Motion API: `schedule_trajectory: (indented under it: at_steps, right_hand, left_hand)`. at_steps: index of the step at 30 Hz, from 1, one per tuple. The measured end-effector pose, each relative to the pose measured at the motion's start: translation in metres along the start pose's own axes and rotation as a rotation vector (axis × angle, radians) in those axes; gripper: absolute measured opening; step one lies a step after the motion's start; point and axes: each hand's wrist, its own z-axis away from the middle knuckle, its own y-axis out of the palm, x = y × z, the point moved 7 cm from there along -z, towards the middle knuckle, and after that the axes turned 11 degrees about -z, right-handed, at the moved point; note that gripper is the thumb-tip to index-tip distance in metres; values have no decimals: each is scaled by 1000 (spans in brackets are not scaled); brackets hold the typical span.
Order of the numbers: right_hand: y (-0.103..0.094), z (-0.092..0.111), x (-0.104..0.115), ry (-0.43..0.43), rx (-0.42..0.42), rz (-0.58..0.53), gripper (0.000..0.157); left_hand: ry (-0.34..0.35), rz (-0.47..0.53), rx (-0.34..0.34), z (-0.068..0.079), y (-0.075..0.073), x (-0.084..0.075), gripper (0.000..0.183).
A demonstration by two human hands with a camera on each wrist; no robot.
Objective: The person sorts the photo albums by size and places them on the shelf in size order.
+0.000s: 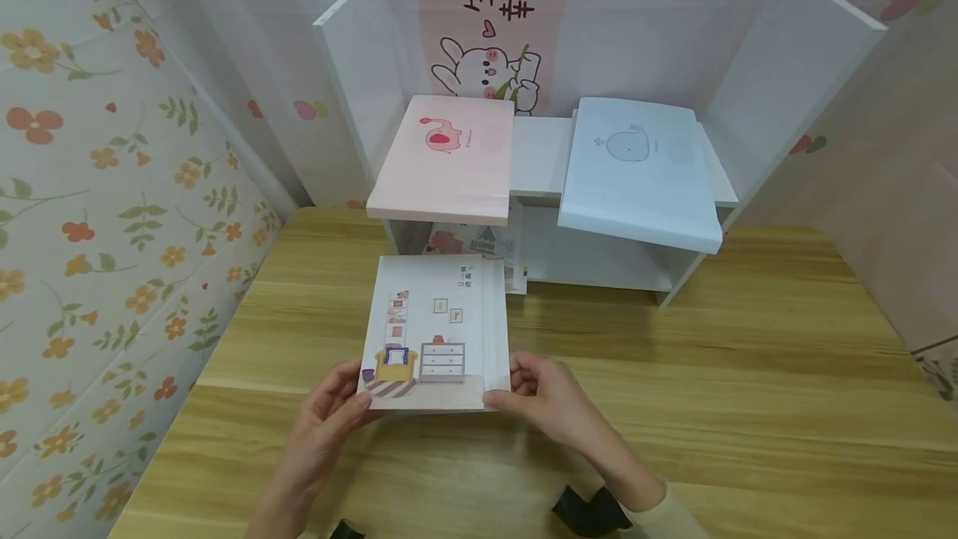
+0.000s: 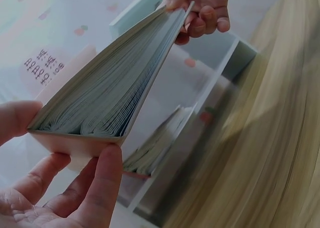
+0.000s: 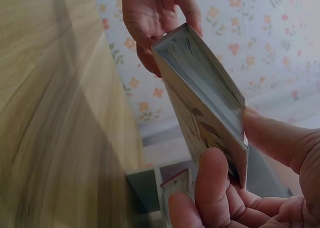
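Note:
A thick white photo album (image 1: 419, 306) with a drawing of a yellow armchair and a chest of drawers is held up in front of the small shelf. My left hand (image 1: 325, 418) grips its left near corner, thumb on top of the cover. At the right near corner my right hand (image 1: 550, 398) pinches it between thumb and curled fingers. In the left wrist view, the album's tightly packed pages (image 2: 107, 82) show between the covers, with the left fingers under its spine. The right wrist view shows the right thumb (image 3: 275, 138) on one cover and the fingers against the other.
Behind the album stands a white shelf (image 1: 599, 260) with tall side panels. On top lie a pink elephant album (image 1: 449, 160) and a tilted blue whale album (image 1: 639, 173), both overhanging its front. Another book (image 1: 486, 239) lies in the lower left compartment. Wooden tabletop (image 1: 786, 373) extends right.

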Motion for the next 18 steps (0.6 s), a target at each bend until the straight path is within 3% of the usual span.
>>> schedule_trajectory:
  at_steps: [18]
  right_hand:
    - [-31,14,1,-6,-7,-49,29]
  left_hand:
    - [-64,-28,36,-17,28,-4,36]
